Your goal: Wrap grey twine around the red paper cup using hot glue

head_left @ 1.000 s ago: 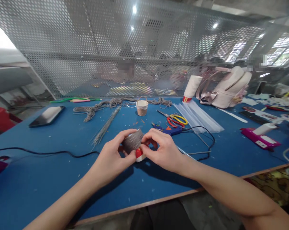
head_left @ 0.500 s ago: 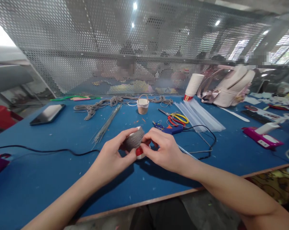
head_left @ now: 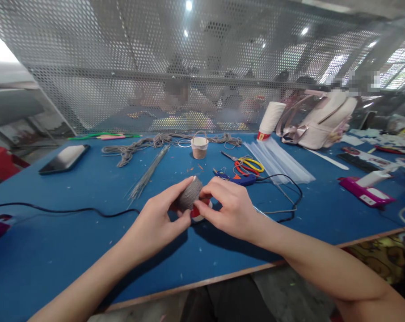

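Observation:
Both hands are at a paper cup (head_left: 190, 194) wrapped in grey cord, tilted above the blue table, its red and white end showing below. My left hand (head_left: 160, 215) is closed around the cup's left side, thumb near the red part. On the other side my right hand (head_left: 227, 203) pinches thumb and forefinger together at the edge of the grey winding; the cord between them is mostly hidden. Just beyond the right hand lies a blue glue gun (head_left: 241, 180). Red and yellow scissors (head_left: 249, 165) rest behind it.
A small basket-like cup (head_left: 199, 148) stands farther back, before grey cord (head_left: 128, 153). Thin wires (head_left: 149, 174) lie left of it, a phone (head_left: 65, 159) farther left. Stacked paper cups (head_left: 271, 120), clear strips (head_left: 283, 163) and a backpack (head_left: 319, 120) are right. A mesh panel (head_left: 105, 80) closes the back.
The cup has turned slightly in my hands, so more of its red and white end shows under the right fingers. Both hands stay in nearly the same place.

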Available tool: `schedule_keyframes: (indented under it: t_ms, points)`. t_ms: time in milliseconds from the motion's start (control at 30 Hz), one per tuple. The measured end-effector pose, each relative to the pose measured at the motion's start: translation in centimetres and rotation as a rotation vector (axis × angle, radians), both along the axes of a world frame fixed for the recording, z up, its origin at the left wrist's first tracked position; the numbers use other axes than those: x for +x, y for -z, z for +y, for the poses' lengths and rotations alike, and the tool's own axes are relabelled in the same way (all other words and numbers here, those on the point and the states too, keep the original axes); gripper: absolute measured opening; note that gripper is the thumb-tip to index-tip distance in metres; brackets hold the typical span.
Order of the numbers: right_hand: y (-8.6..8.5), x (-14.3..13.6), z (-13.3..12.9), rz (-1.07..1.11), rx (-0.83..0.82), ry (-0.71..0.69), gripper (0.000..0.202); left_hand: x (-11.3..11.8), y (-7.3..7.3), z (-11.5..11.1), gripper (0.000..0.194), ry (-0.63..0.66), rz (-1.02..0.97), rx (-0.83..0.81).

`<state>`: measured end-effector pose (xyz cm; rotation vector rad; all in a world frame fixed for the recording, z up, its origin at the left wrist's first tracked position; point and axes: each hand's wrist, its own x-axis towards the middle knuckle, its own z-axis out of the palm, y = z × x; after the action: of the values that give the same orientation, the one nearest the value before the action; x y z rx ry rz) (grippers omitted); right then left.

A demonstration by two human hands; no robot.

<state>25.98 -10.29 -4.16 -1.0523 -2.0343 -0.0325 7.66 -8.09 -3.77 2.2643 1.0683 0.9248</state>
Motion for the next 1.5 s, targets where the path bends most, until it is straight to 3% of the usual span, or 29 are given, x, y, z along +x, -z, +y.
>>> schedule_keyframes:
  t_ms: [267,433,667,833,1100,1500]
  points:
    - [-0.2,0.1,-0.2,-0.191,0.052,0.062,0.020,0.1,0.1,-0.2,0.054,-0.050,0.074,0.089]
    - [-0.1,-0.1,-0.5,-0.357,0.223,0.148,0.026,0.3,0.6,-0.5,0.050,-0.116,0.173,0.185]
    - [0.5,-0.3,-0.5,-0.411,0.381,0.170,0.032,0.4,1.1,-0.4,0.048,-0.107,0.209,0.226]
    - [0.7,-0.2,-0.3,-0.398,0.376,0.134,0.035,0.4,0.6,-0.5,0.047,-0.116,0.197,0.173]
    - [-0.1,0.0,-0.4,-0.349,0.204,0.093,0.033,0.1,0.2,-0.2,0.048,-0.105,0.139,0.107]
    - [0.6,-0.1,-0.4,-0.448,0.443,0.121,0.030,0.5,0.9,-0.5,0.047,-0.098,0.193,0.154]
